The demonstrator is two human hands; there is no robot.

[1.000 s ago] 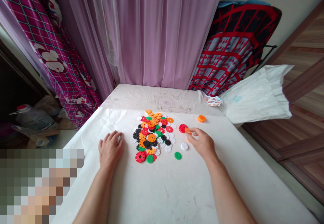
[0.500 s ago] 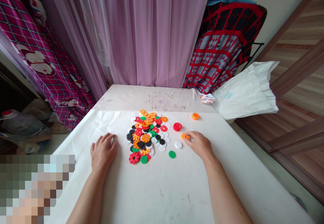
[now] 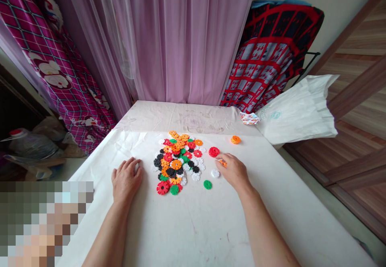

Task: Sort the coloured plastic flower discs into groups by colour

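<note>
My right hand pinches an orange notched disc, a flower-shaped plastic piece partly covered by my fingers; whether more than one is held I cannot tell. Just beyond my fingertips sits a red stack of discs. A white disc and a green disc lie close by on the near side. To the left spreads a mixed pile of discs in orange, black, white, red and green. My left hand rests palm down on the table left of the pile, fingers extended and holding nothing.
An orange stack of discs stands farther back on the white-covered table. A white bag and a small patterned packet are at the back right. Purple curtains hang behind the table.
My right hand has closed further around the orange disc, which shows less now, and its fingers are nearer the red stack. The view has shifted slightly. My left hand stays put on the table.
</note>
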